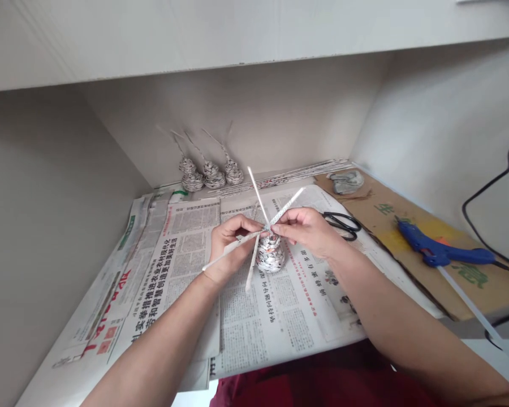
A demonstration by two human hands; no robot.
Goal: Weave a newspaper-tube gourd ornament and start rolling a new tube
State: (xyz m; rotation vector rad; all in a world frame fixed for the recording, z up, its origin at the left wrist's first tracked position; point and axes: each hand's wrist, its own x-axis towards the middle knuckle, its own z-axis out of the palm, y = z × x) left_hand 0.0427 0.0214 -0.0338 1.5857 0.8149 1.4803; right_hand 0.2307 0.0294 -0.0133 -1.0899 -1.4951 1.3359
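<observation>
At the bottom of the frame, a dark red garment is showing below newspaper sheets. At frame centre, the woven paper piece is sitting upright over the newspaper; at least 4 paper strips are radiating from its top. The left hand and right hand are pinching strips there, thumbs against fingers. Caution: uneven pinching could be slackening the weave; sharp bending could be creasing a strip. At frame right, a blue glue gun is resting on cardboard. Scissors are lying right of centre. Beyond, upper left of centre, 3 woven shapes are standing.
</observation>
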